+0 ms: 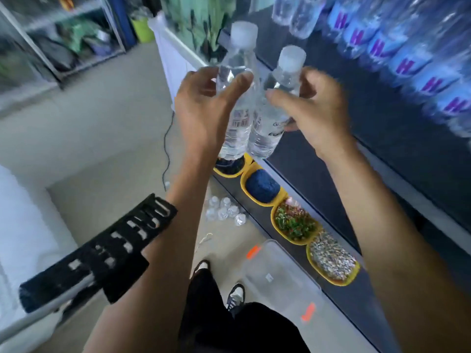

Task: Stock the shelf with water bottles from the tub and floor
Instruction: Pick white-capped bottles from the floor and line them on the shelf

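The left hand (pixel 204 108) grips a clear water bottle (pixel 235 98) around its upper body, thumb wrapped across the front, white cap up. Just beside it, at about 3 o'clock, the right hand (pixel 313 110) clasps a second water bottle (pixel 272 115), tilted so its cap leans toward 1 o'clock; the two bottles touch along their lower halves. Both are held up in front of the dark shelf (pixel 369 128), where a row of blue-labelled bottles (pixel 405 64) runs from 12 toward 3 o'clock. Below the hands, toward 6 o'clock, loose water bottles (pixel 225 211) stand clustered on the floor (pixel 107 118), and a clear plastic tub (pixel 283 278) with orange latches sits near the person's shoes. Yellow trays (pixel 295 225) of assorted goods line the lowest ledge between the tub and the shelf.
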Demonstrator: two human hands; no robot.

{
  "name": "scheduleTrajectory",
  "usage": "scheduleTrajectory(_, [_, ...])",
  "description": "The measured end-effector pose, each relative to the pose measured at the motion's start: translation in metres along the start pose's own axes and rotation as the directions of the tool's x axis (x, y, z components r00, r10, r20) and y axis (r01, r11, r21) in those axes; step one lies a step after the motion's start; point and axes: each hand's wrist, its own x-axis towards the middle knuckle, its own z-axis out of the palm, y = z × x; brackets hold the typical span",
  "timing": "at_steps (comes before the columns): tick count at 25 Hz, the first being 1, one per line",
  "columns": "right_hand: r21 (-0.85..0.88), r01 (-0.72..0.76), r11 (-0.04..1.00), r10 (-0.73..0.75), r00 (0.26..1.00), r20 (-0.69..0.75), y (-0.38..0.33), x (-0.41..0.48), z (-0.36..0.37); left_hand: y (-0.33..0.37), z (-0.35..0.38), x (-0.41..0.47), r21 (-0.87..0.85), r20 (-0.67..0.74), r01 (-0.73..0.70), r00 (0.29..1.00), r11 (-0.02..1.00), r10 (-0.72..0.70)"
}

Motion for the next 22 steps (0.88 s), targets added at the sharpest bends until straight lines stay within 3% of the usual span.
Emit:
scheduleTrajectory(4, [0.03, 0.032, 0.999, -0.031, 0.999, -0.029, -0.041, 0.034, -0.073, 0.059, 0.049, 0.03, -0.097, 0.123, -0.098, 0.986, 0.99, 0.11])
scheduleTrajectory(7, [-0.027, -0.003, 1.0, 0.001, 0.998, -0.06, -0.038, 0.066, -0.103, 0.065, 0.089, 0.059, -0.125, 0.211, -0.11, 0.968, 0.986, 0.135])
scheduleTrajectory(10, [-0.105, -0.097, 0.99, 0.084, 0.989, -0.124, -0.015, 0.096, -0.119, 0.048, 0.129, 0.091, -0.107, 0.326, -0.028, 0.943, 0.994, 0.062])
scheduleTrajectory(15, [-0.04, -0.171, 0.985, 0.153, 0.948, -0.279, 0.014, 0.141, -0.127, 0.02, 0.181, 0.133, -0.037, 0.467, 0.081, 0.883, 0.996, -0.054])
scheduleTrajectory(18, [-0.083, -0.151, 0.985, 0.115, 0.934, -0.34, 0.021, 0.16, -0.123, 0.016, 0.208, 0.154, -0.032, 0.561, 0.007, 0.828, 0.999, 0.012])
scheduleTrajectory(22, [-0.152, -0.157, 0.976, 0.094, 0.929, -0.358, 0.03, 0.175, -0.121, 0.006, 0.231, 0.177, -0.165, 0.707, 0.081, 0.705, 0.983, 0.06])
